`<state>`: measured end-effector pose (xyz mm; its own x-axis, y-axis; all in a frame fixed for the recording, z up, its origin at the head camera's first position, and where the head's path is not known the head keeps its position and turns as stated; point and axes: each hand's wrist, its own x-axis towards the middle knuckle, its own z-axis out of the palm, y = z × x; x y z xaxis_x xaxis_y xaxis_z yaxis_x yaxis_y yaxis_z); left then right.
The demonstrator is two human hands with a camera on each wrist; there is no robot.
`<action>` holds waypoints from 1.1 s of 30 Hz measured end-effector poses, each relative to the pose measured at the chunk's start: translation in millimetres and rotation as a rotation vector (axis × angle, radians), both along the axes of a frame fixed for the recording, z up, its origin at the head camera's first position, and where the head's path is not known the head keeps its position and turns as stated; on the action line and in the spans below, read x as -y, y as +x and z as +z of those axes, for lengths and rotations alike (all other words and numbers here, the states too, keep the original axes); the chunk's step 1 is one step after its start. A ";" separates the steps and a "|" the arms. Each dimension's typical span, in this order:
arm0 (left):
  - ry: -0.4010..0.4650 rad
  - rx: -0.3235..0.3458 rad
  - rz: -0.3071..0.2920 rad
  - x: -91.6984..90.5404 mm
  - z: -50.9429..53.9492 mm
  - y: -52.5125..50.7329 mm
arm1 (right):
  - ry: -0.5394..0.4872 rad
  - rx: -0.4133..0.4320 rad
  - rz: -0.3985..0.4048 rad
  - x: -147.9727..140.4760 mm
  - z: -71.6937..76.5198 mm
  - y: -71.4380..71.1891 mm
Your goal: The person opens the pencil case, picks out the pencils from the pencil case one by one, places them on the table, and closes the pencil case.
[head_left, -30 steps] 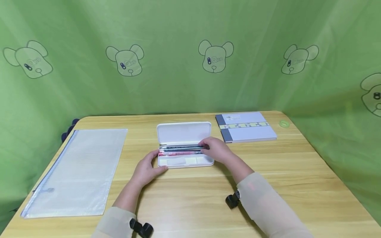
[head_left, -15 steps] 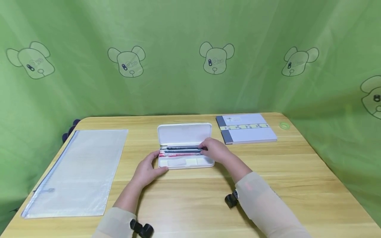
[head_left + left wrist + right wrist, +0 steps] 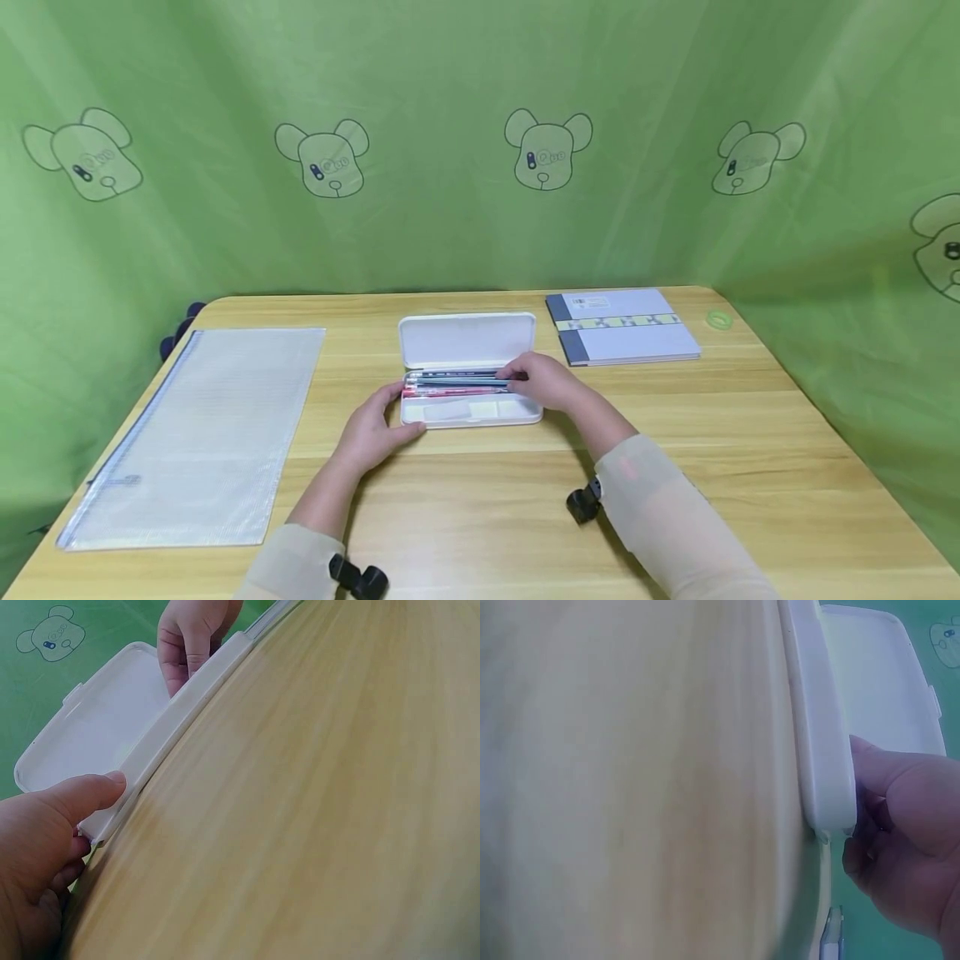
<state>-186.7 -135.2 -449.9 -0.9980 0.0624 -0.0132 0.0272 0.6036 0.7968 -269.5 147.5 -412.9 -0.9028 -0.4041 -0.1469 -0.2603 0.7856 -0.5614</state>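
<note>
A white pencil case [image 3: 467, 339] lies on the table with its lid raised at the back. Inside it, several pencils or pens [image 3: 453, 383], dark, blue and red, lie lengthwise. My left hand [image 3: 372, 429] grips the case's left end, its thumb at the front corner and its fingers round the side. At the right end, my right hand [image 3: 546, 381] reaches in from above with curled fingers and pinches the dark pencils; their tips under the fingers are hidden. In the left wrist view the thumb presses on the case's rim [image 3: 176, 705]. The right wrist view shows no pencils between the fingers.
A clear zip pouch [image 3: 202, 433] lies flat at the left of the table. At the back right is a lilac notebook [image 3: 626, 327] with a patterned band, and beside it a green tape roll [image 3: 718, 320]. A green curtain [image 3: 435, 233] hangs behind the table.
The right hand's fingertips have shifted slightly left along the pencils, and the pencils have moved a little within the case. My left hand keeps its grip on the case.
</note>
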 end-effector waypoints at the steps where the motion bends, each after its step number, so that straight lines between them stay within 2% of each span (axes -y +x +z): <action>1: 0.000 -0.001 -0.001 -0.1 -0.1 0.1 | -0.014 0.002 -0.003 -1.0 -0.4 0.6; 8: 0.001 -0.003 -0.005 -0.7 -0.9 0.4 | -0.132 0.001 -0.017 -11.0 2.9 7.6; 15: -0.004 -0.003 -0.005 -0.6 -0.9 0.5 | -0.186 -0.025 -0.010 -34.9 15.2 15.6; 33: -0.005 0.000 -0.010 1.0 -2.5 -0.9 | -0.088 -0.110 -0.113 -137.6 20.2 33.2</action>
<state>-187.6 -136.2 -452.4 -0.9973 0.0718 -0.0134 0.0330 0.6069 0.7941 -236.3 285.1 -392.7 -0.9519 -0.3062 -0.0134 -0.2368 0.7624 -0.6022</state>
